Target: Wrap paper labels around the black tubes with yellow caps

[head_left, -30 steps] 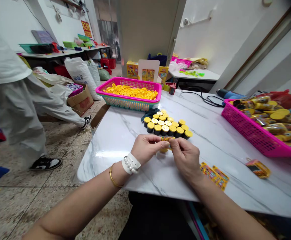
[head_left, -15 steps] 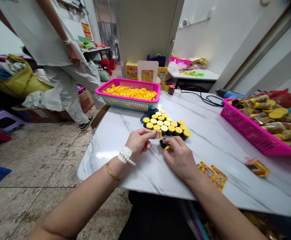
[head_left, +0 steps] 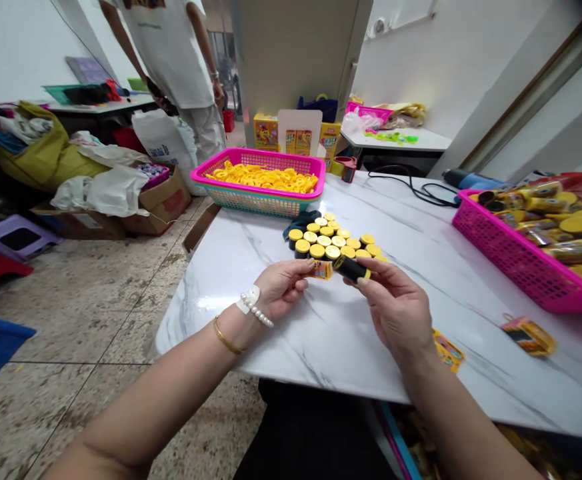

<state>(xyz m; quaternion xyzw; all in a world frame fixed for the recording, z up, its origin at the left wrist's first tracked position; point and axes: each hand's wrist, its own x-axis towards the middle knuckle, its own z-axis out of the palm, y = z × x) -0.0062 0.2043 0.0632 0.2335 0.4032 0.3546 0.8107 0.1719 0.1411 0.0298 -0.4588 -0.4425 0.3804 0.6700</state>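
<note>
Between thumb and fingers, my left hand pinches a small printed yellow-orange label sleeve. Close by on its right, my right hand grips a black cylinder with a yellow end, tilted, its far end by the sleeve. Whether the two touch I cannot tell. Just beyond my hands stand several black cylinders with yellow caps, grouped upright on the marbled table. More printed sleeves lie by my right forearm, partly hidden by it.
A pink basket of yellow pieces stands at the table's back left. Another pink basket, heaped with wrapped cylinders, is at right. A banded bundle of sleeves lies near it. A black cable crosses the back. A person stands beyond.
My right hand has lifted the black cylinder off the table and turned it toward the sleeve in my left hand. The person in the background has moved farther away.
</note>
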